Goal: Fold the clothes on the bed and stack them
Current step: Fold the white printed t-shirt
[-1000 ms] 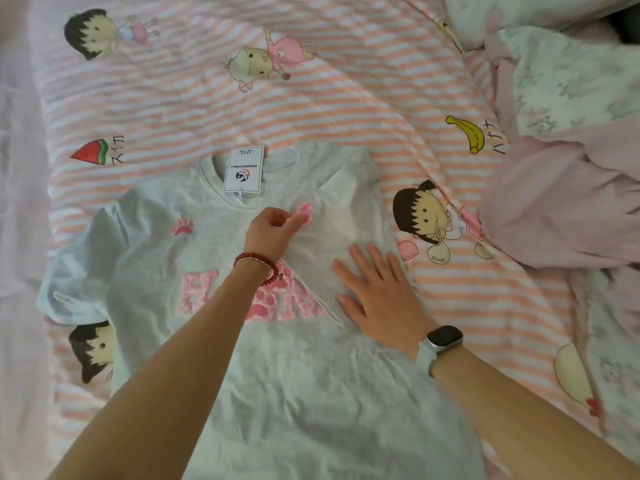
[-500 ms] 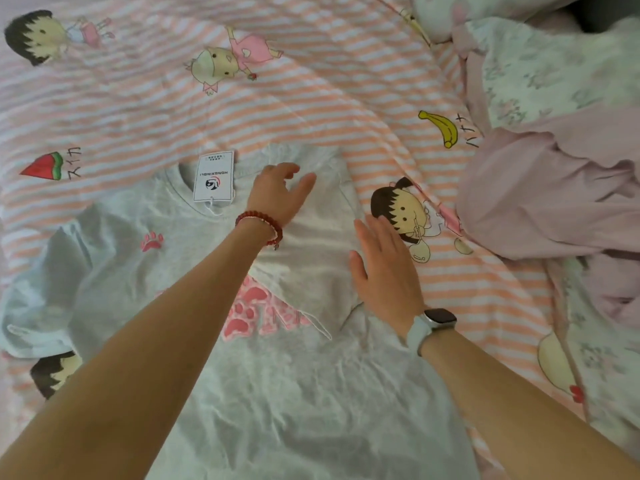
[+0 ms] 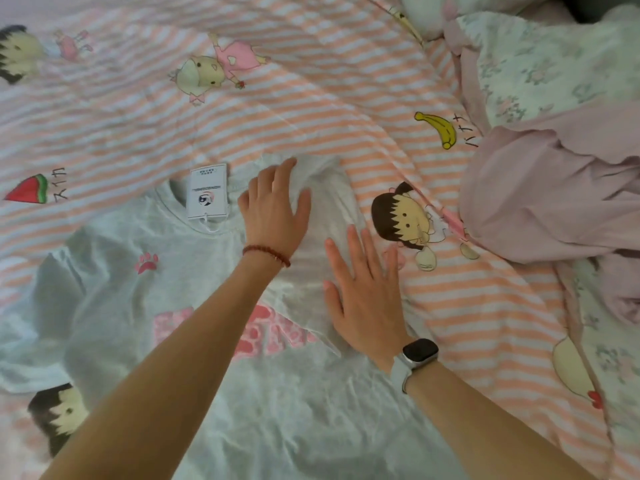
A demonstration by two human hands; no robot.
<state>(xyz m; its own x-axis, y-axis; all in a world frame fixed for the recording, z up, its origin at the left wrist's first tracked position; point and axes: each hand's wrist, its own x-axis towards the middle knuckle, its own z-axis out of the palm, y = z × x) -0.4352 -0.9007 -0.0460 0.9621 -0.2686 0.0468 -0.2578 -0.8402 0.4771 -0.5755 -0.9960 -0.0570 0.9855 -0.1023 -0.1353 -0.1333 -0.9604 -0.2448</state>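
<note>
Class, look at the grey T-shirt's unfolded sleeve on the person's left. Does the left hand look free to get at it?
Probably yes. The left hand lies flat and open near the collar, holding nothing, and the unfolded sleeve lies uncovered on the bed with nothing between them.

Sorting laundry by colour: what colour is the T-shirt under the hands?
Light grey T-shirt with pink paw prints and lettering; head view.

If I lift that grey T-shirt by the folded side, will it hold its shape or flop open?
Probably flop: the grey T-shirt lies thin and wrinkled on the bed, so it looks limp. The folded flap stays down under the flat left hand and right hand. The paper tag at the collar would likely dangle.
</note>
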